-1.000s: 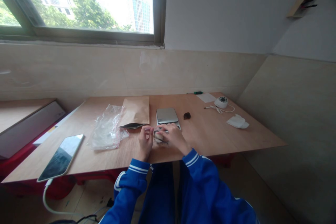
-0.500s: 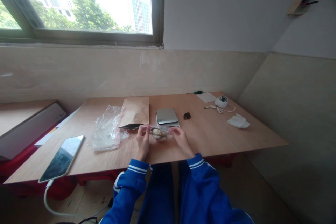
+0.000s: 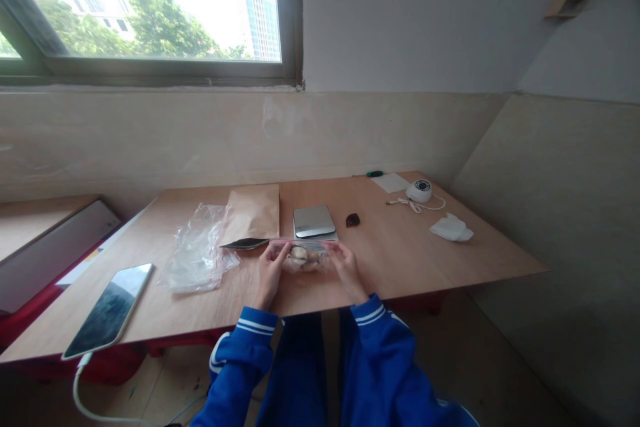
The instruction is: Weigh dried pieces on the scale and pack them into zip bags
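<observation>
A clear zip-lock bag [image 3: 313, 267] with a red-lined top edge is stretched between my two hands, close to the table's front edge. Pale and brownish pieces [image 3: 299, 253] lie inside it; their kind I cannot make out. My left hand [image 3: 271, 270] pinches the bag's left top corner, and my right hand [image 3: 346, 270] pinches the right one. Just behind the bag sits a small silver scale [image 3: 314, 221]. A brown paper bag [image 3: 253, 213] lies behind my left hand, its dark mouth facing me. One dark brown lump [image 3: 353, 220] rests right of the scale.
Crumpled clear plastic bags [image 3: 195, 257] lie left of the paper bag. A phone [image 3: 110, 310] with a charging cable is at the table's left front. Toward the right are a white domed device [image 3: 419, 191] with a cord, a crumpled white tissue [image 3: 451, 228] and a green-handled tool [image 3: 375, 174].
The zip-lock bag's top edge now shows straighter and flatter between my hands, its red line visible. The whole view has shifted slightly, so table items appear a little further left.
</observation>
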`<action>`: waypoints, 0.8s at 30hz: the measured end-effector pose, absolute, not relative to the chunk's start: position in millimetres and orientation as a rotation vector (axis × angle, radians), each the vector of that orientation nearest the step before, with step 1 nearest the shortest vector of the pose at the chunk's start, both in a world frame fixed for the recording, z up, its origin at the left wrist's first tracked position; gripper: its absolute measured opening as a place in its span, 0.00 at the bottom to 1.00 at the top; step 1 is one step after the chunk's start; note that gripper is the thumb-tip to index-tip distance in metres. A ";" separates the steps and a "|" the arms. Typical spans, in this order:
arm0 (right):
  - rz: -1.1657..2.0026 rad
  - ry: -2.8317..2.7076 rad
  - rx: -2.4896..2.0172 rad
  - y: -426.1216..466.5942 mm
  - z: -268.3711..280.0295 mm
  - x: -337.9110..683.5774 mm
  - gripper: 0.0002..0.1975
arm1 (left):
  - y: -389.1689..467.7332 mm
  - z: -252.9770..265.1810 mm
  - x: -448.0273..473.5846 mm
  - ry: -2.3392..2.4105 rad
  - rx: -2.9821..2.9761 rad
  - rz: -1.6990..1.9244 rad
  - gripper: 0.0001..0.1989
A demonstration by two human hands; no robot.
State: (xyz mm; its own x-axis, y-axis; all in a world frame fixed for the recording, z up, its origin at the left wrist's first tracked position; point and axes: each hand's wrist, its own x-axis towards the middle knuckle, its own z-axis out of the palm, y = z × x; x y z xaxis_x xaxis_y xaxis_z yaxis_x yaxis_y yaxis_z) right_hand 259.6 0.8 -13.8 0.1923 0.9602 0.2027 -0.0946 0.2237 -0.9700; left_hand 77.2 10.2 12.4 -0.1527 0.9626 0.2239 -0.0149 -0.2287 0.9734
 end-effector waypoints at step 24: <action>0.743 -1.086 -1.140 -3.3 -15.9 255.7 0.15 | 11.1 7.2 77.2 1.229 1.274 1.554 0.15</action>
